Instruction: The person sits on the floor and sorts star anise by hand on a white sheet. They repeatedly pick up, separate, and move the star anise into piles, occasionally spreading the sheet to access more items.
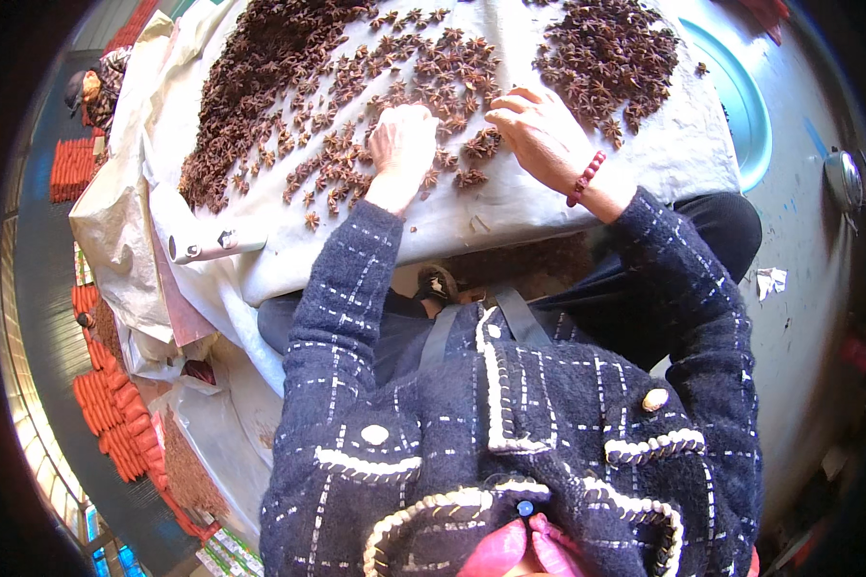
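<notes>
Dried star anise lies over a white cloth in front of me. A big dark heap is at the left, a looser spread of star anise in the middle, and a smaller pile at the right. My left hand rests at the near side of the middle spread, fingers curled closed. My right hand, with a red bead bracelet at its wrist, is beside it with thumb and fingers pinched together. A small cluster of star anise sits between the hands. Whatever either hand holds is hidden.
A white printed cylinder lies at the cloth's left edge. Right of the cloth is a teal basin, with crumpled paper on the grey floor. Red filled bags line the left side. Another person is at the far left.
</notes>
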